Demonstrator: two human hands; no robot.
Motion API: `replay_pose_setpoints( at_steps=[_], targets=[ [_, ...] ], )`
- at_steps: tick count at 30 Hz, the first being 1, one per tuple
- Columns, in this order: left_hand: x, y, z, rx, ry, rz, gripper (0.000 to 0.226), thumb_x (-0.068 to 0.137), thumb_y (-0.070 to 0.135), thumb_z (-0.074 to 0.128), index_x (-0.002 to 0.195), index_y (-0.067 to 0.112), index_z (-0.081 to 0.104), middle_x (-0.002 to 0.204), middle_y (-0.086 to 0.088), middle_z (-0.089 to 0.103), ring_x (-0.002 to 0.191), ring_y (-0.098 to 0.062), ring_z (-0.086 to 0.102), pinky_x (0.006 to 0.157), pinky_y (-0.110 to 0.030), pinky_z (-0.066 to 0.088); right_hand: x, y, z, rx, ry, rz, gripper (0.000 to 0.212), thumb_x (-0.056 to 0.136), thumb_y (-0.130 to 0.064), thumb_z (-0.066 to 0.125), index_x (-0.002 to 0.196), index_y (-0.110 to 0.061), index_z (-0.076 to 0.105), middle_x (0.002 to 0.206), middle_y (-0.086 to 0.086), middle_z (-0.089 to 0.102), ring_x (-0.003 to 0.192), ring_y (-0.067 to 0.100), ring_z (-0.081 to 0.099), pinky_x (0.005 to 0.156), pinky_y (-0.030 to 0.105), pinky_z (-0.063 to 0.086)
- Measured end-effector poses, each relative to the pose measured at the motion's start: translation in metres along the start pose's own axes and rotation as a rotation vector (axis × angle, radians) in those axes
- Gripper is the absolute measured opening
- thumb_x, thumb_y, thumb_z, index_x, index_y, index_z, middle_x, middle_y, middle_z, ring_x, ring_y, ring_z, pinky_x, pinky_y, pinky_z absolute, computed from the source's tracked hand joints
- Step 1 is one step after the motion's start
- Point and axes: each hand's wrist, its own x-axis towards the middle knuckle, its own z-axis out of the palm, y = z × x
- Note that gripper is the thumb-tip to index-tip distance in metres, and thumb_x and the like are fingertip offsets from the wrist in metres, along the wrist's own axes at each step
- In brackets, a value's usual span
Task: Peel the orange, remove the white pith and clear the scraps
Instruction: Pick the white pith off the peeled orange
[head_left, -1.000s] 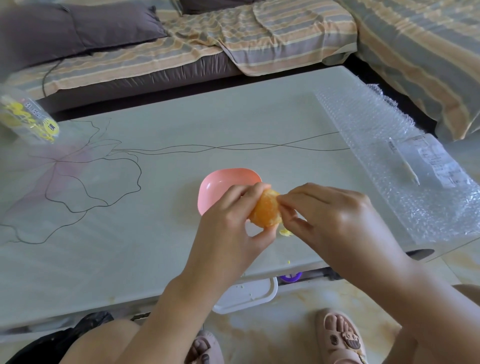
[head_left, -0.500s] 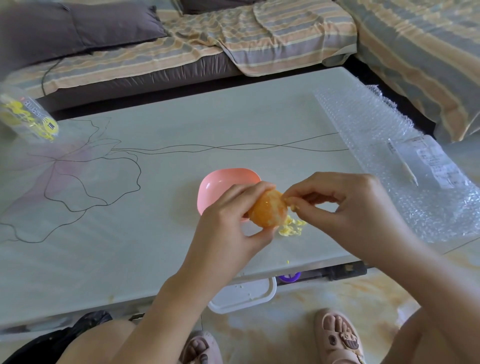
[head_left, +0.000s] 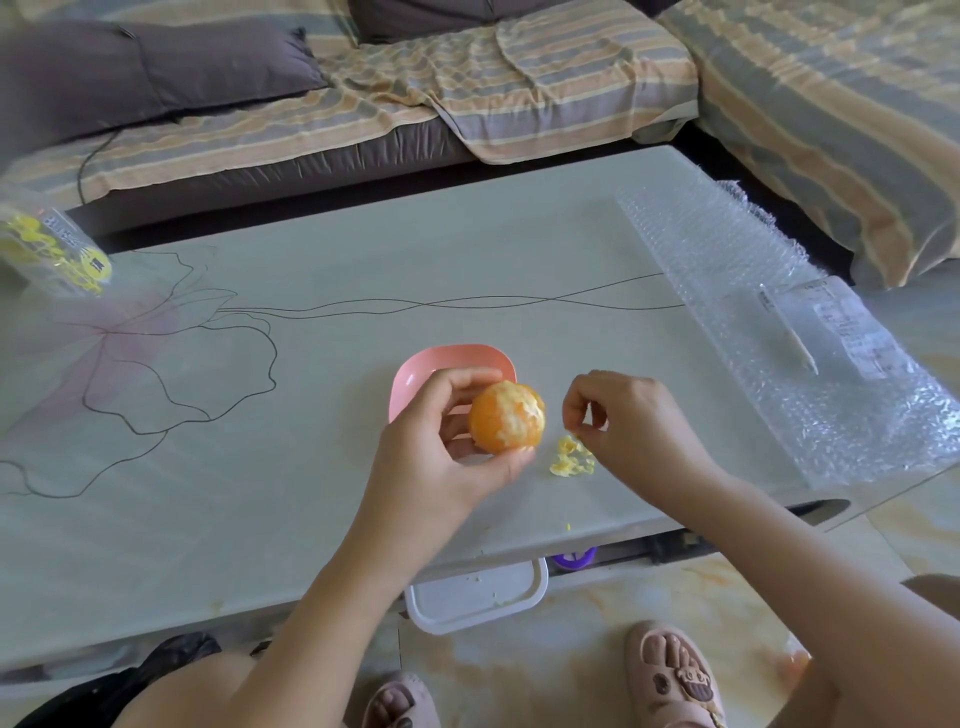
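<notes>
1. Gripping the mostly peeled orange (head_left: 506, 423) in curled fingers, the left hand (head_left: 436, 452) holds it over the desk (head_left: 260, 493).
2. The right hand (head_left: 631, 421) hovers beside it, fingertips pinched together above the pith scraps (head_left: 571, 462); whether they hold a shred, I cannot tell.
3. A pink bowl (head_left: 415, 376) sits just behind the orange.

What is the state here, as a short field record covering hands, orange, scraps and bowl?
left hand: holds the orange above the table
orange: whitish pith patches left on it
right hand: apart from the orange, fingertips pinched just above the scraps; whether they hold a bit is unclear
scraps: small yellowish pile on the table, right of the orange
bowl: pink, behind the left hand, partly hidden
</notes>
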Motion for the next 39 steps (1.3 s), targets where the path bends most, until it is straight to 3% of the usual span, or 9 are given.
replay_pose_setpoints(
  at_steps=[6, 10, 12, 14, 17, 20, 25, 32, 39],
  targets=[
    [0.0, -0.004, -0.005, -0.058, -0.009, -0.049, 0.044, 0.067, 0.005, 0.084, 0.099, 0.026, 0.062, 0.094, 0.011, 0.071, 0.086, -0.006, 0.067, 0.072, -0.015, 0.051, 0.001, 0.004, 0.008, 0.031, -0.057, 0.061, 0.03, 0.084, 0.006, 0.051, 0.086, -0.016, 0.072, 0.064, -0.021, 0.047, 0.061, -0.004, 0.045, 0.06, 0.001, 0.034],
    [0.0, -0.005, -0.006, -0.106, -0.022, -0.046, 0.041, 0.062, 0.02, 0.079, 0.099, 0.026, 0.064, 0.096, 0.011, 0.071, 0.089, -0.009, 0.069, 0.074, -0.016, 0.051, 0.0, 0.008, 0.015, 0.06, -0.104, 0.08, 0.022, 0.094, -0.009, 0.048, 0.095, -0.014, 0.069, 0.074, -0.008, 0.069, 0.067, 0.008, 0.057, 0.06, 0.008, 0.041],
    [0.0, -0.006, -0.007, -0.116, -0.025, -0.039, 0.042, 0.06, 0.025, 0.08, 0.099, 0.028, 0.065, 0.096, 0.01, 0.071, 0.089, -0.01, 0.069, 0.074, -0.016, 0.05, 0.0, 0.008, 0.015, 0.021, -0.105, 0.086, 0.019, 0.093, -0.022, 0.054, 0.086, -0.012, 0.067, 0.073, 0.0, 0.069, 0.067, 0.016, 0.059, 0.06, 0.019, 0.044],
    [0.001, -0.006, -0.008, -0.113, -0.026, -0.043, 0.041, 0.06, 0.025, 0.08, 0.098, 0.028, 0.065, 0.097, 0.011, 0.071, 0.089, -0.009, 0.069, 0.074, -0.016, 0.05, 0.001, 0.009, 0.012, -0.035, -0.07, 0.093, 0.018, 0.085, -0.029, 0.065, 0.075, -0.015, 0.062, 0.069, -0.003, 0.062, 0.069, 0.015, 0.055, 0.059, 0.023, 0.041],
    [0.001, -0.006, -0.007, -0.106, -0.033, -0.058, 0.041, 0.061, 0.023, 0.079, 0.099, 0.027, 0.065, 0.098, 0.012, 0.071, 0.09, -0.008, 0.069, 0.074, -0.015, 0.05, 0.002, 0.009, 0.008, -0.027, 0.001, 0.016, 0.025, 0.074, -0.014, 0.075, 0.07, -0.022, 0.051, 0.068, -0.013, 0.049, 0.069, 0.003, 0.046, 0.059, 0.01, 0.032],
    [0.002, -0.006, -0.006, -0.104, -0.039, -0.062, 0.042, 0.061, 0.026, 0.079, 0.1, 0.026, 0.066, 0.099, 0.011, 0.072, 0.09, -0.007, 0.069, 0.074, -0.014, 0.049, 0.002, 0.006, 0.005, 0.036, 0.041, -0.023, 0.028, 0.071, 0.006, 0.065, 0.071, -0.02, 0.054, 0.071, -0.014, 0.046, 0.07, -0.005, 0.047, 0.06, 0.005, 0.032],
    [0.002, -0.004, -0.006, -0.112, -0.043, -0.083, 0.04, 0.061, 0.029, 0.079, 0.098, 0.028, 0.066, 0.097, 0.013, 0.072, 0.09, -0.005, 0.068, 0.075, -0.013, 0.048, 0.002, 0.0, 0.002, 0.125, 0.062, -0.014, 0.035, 0.069, 0.013, 0.056, 0.065, -0.022, 0.058, 0.068, -0.015, 0.049, 0.076, -0.011, 0.044, 0.063, 0.004, 0.032],
    [0.005, -0.01, -0.006, -0.157, -0.014, -0.123, 0.052, 0.052, 0.043, 0.079, 0.099, 0.025, 0.065, 0.095, 0.008, 0.073, 0.082, -0.011, 0.069, 0.083, -0.033, 0.053, 0.0, -0.004, -0.003, 0.229, 0.026, 0.103, 0.035, 0.08, -0.004, 0.059, 0.064, -0.034, 0.062, 0.076, -0.008, 0.059, 0.071, -0.011, 0.045, 0.063, 0.004, 0.036],
    [0.004, -0.008, -0.005, -0.179, -0.023, -0.098, 0.042, 0.062, 0.029, 0.079, 0.1, 0.019, 0.065, 0.087, 0.008, 0.071, 0.073, -0.007, 0.065, 0.066, -0.018, 0.051, 0.001, -0.003, -0.004, 0.182, 0.008, 0.08, 0.015, 0.088, -0.023, 0.06, 0.077, -0.021, 0.071, 0.074, -0.013, 0.062, 0.079, -0.001, 0.051, 0.065, 0.003, 0.034]
  ],
)
